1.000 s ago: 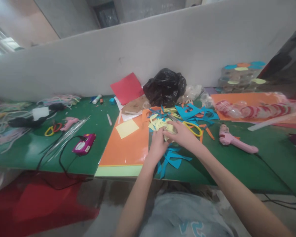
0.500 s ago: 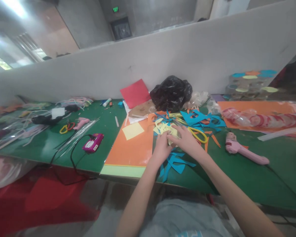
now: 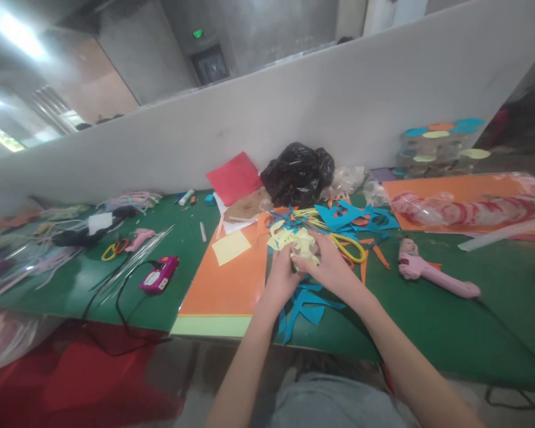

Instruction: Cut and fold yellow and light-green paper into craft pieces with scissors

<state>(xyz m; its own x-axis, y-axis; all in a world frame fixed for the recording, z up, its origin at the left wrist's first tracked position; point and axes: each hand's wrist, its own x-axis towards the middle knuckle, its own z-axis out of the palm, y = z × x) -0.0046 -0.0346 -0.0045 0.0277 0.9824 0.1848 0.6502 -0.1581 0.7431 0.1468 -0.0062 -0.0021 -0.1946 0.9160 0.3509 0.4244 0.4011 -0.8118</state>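
Observation:
Both hands meet over the middle of the green table. My left hand (image 3: 282,272) and my right hand (image 3: 324,261) are cupped around a crumpled bunch of pale yellow paper scraps (image 3: 305,246), pressing it from either side. More yellow bits spread out just behind it. Blue paper scraps (image 3: 307,304) lie under and in front of my wrists, and a larger cut-up blue sheet (image 3: 361,217) sits behind to the right. Beside my right hand are scissors with a yellow handle (image 3: 355,249), partly covered by scraps.
Left of my hands, an orange sheet (image 3: 223,291) carries a yellow square (image 3: 230,247). A pink glue gun (image 3: 432,276) with a cord lies to the right. A black plastic bag (image 3: 298,173) stands against the white partition (image 3: 169,148). Further left are a magenta box (image 3: 159,275) and another pink glue gun (image 3: 139,239).
My hands have drawn in around the yellow scraps, which now form a fuller bunch between them. The whole view has tilted and shifted slightly.

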